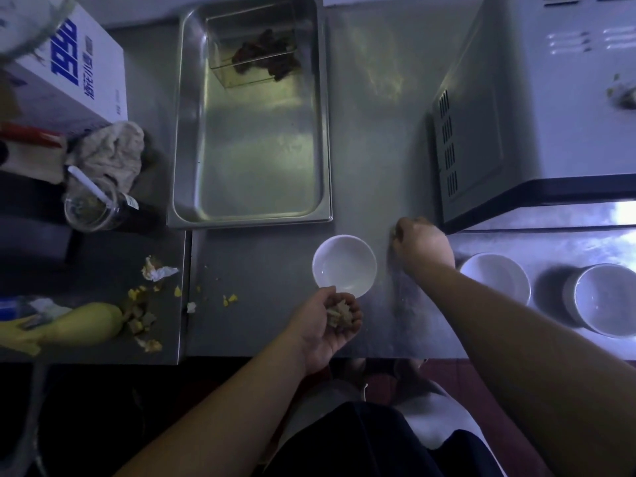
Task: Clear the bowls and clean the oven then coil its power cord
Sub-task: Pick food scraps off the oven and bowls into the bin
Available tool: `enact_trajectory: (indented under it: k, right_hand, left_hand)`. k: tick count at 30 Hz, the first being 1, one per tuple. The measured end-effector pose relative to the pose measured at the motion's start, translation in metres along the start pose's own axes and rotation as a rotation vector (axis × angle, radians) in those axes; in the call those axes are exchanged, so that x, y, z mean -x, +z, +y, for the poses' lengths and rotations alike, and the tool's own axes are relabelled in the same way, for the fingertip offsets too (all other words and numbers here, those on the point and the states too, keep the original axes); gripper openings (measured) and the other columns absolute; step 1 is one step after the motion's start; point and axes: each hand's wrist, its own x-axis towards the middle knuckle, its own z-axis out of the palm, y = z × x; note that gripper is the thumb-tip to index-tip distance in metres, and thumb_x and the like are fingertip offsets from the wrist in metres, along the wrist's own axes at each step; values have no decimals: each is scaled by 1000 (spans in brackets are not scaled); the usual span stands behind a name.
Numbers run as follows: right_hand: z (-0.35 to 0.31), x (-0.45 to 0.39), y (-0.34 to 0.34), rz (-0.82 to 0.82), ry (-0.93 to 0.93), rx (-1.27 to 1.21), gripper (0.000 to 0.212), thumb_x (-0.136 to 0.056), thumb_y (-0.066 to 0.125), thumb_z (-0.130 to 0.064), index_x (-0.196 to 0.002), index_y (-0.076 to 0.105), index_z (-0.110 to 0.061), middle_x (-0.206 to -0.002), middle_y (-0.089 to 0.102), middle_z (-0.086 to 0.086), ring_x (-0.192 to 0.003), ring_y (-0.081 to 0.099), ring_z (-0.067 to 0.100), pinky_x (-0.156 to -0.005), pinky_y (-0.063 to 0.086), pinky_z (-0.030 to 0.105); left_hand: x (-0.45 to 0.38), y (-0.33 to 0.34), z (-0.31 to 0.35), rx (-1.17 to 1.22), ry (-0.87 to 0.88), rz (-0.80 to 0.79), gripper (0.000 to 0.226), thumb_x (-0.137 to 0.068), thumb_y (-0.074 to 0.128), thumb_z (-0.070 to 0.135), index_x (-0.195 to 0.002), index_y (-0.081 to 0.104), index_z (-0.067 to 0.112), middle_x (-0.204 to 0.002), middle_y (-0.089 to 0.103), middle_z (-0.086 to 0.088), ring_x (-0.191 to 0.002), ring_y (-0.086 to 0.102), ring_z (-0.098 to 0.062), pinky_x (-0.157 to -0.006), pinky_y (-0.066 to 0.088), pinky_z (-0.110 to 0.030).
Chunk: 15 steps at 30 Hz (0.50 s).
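Observation:
A white bowl (344,265) stands empty on the steel counter, near the front edge. My left hand (327,325) is cupped palm up just below it, holding pale food scraps (340,313). My right hand (421,247) rests fingers-down on the counter right of that bowl, closed over small crumbs by the oven's front corner. The grey oven (516,115) fills the right side. Two more white bowls (495,277) (602,297) stand in front of the oven, partly behind my right forearm. No power cord is in sight.
A deep steel tray (251,132) with dark scraps in a clear box sits at the back centre. Left: a crumpled cloth (110,149), a plastic cup with a spoon (91,208), a white carton (72,63), a yellow squash (82,325) and scattered food bits (148,297).

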Motion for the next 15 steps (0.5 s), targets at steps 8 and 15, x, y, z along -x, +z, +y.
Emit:
enact_trajectory:
  k: [8,15]
  right_hand:
    - [12,39,-16,138,32,-181,12,-90,60,-19,-94,69,-11,-95,61,9,-79,58,28,-68,53,36]
    - [-17,98,-51,153,-83,-401,14,-85,69,-25,-99,72,-26,-89,69,-10,-79,64,8,-72,51,23]
  left_hand:
    - [1,6,-5,-41,26,-1,38,-103,48,27,-83,71,5,-85,67,-15,-72,65,-24,-62,58,-31]
    - [9,30,-6,-17,37,-49,37,-105,46,29,-86,66,5,-75,68,-14,-64,64,-23,-60,56,-30]
